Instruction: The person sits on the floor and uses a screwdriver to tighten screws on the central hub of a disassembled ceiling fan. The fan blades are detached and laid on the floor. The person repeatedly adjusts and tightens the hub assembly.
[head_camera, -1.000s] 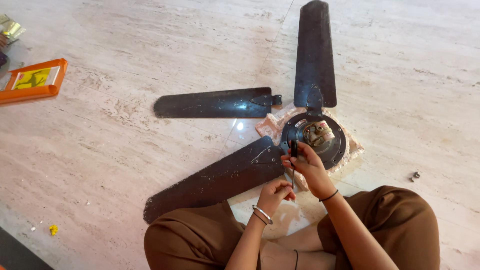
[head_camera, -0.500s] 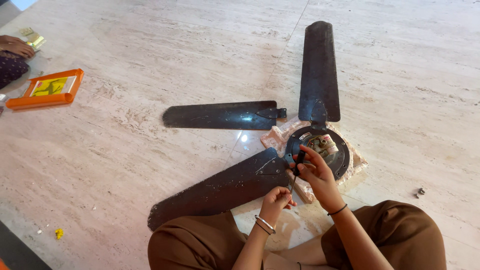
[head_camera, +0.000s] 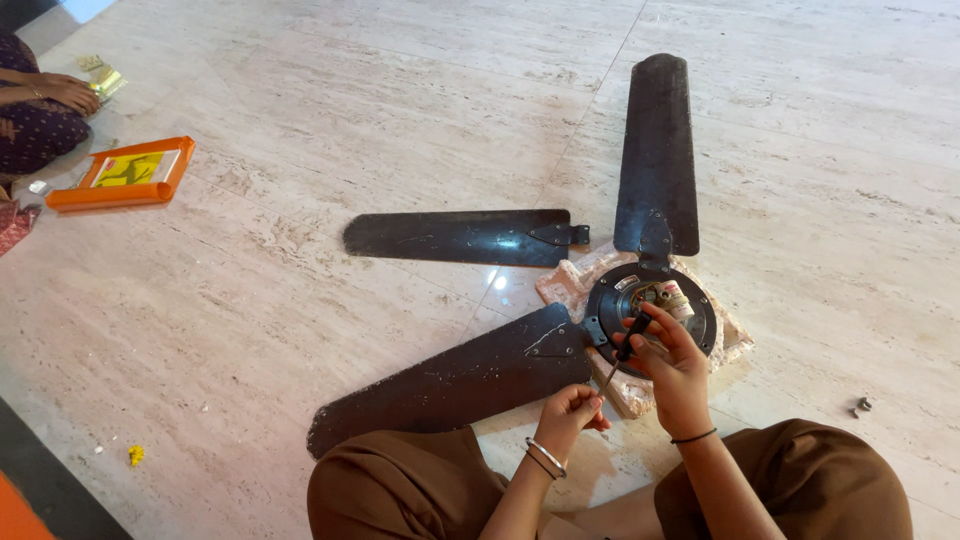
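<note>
Now, right hand (head_camera: 672, 368) fingers gripping screwdriver (head_camera: 622, 355) over fan hub (head_camera: 650, 310); left hand (head_camera: 572, 408) fingers closed at its tip

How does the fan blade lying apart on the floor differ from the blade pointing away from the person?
The detached blade lies crosswise, clear of the motor hub; the upright blade is joined to the hub. The detached blade's bracket end is free, while the upright blade's bracket meets the hub rim. Both are dark, long and flat on the marble floor.
</note>
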